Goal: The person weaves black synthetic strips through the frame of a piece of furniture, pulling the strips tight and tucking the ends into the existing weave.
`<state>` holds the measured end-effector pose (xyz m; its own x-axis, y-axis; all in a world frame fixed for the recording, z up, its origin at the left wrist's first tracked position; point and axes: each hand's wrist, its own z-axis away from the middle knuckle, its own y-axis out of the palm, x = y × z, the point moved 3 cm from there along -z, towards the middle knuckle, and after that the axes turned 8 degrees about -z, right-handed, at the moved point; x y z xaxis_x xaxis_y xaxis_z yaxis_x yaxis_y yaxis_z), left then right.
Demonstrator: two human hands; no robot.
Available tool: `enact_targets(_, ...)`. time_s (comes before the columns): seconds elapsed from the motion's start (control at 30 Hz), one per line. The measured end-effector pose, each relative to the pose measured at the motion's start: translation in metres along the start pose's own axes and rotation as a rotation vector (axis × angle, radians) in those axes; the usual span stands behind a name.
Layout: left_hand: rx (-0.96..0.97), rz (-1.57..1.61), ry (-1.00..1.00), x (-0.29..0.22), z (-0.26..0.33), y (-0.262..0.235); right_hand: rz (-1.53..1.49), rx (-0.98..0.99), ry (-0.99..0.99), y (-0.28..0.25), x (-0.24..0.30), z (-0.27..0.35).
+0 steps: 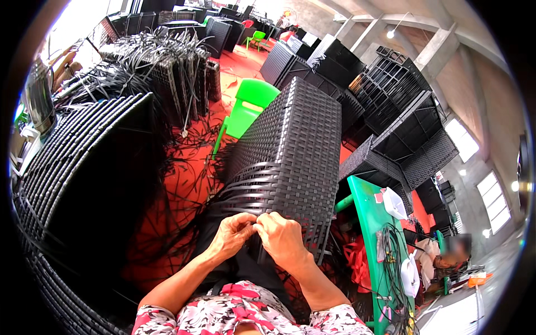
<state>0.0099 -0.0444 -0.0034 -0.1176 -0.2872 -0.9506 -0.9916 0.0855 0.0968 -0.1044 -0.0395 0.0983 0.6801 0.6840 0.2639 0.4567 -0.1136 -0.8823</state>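
Note:
A dark woven wicker furniture piece (pixel 310 145) of flat plastic strips stands tilted before me, its near end at my lap. Loose strips (pixel 245 190) bow out along its left side and low edge. At that near corner my left hand (pixel 233 234) is closed, thumb and finger pinched together. My right hand (pixel 281 237) meets it there, fingertips touching or nearly so, its fingers curled shut. Both pinch at a weaving strip by the woven edge; the fingers hide most of it.
A green bench (pixel 371 234) on the right bears white trays (pixel 409 276) and tangled dark cords (pixel 391 257). Beyond the piece is a green chair (pixel 249 106). Large wicker pieces (pixel 84 139) crowd the left; strip scraps litter the red floor (pixel 176 195). A person (pixel 432 259) is at far right.

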Motion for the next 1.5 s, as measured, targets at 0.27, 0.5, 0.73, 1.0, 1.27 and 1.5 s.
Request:
enact_targets(0.27, 0.257, -0.157, -0.238, -0.027, -0.012, -0.037, -0.073, -0.091, 0.040, -0.013, 0.003, 0.002)
enact_targets(0.5, -0.618, -1.642, -0.531, 0.026, -0.001, -0.235, -0.090, -0.382, 0.281, -0.064, -0.033, 0.059)
enact_targets(0.73, -0.718, -1.708, -0.245, 0.070, 0.061, -0.231, 0.029, -0.538, 0.308, -0.055, -0.053, 0.137)
enact_targets(1.0, 0.218, -0.611, 0.112, -0.022, 0.005, -0.014, -0.029, -0.557, 0.282, -0.027, -0.064, 0.153)
enact_targets(1.27, -0.168, -0.937, -0.358, 0.091, 0.015, -0.193, -0.169, -0.629, 0.320, -0.021, -0.071, 0.172)
enact_targets(1.5, -0.495, -1.665, -1.067, 0.140, 0.113, -0.269, -0.573, -0.691, 0.589, -0.028, -0.114, 0.175)
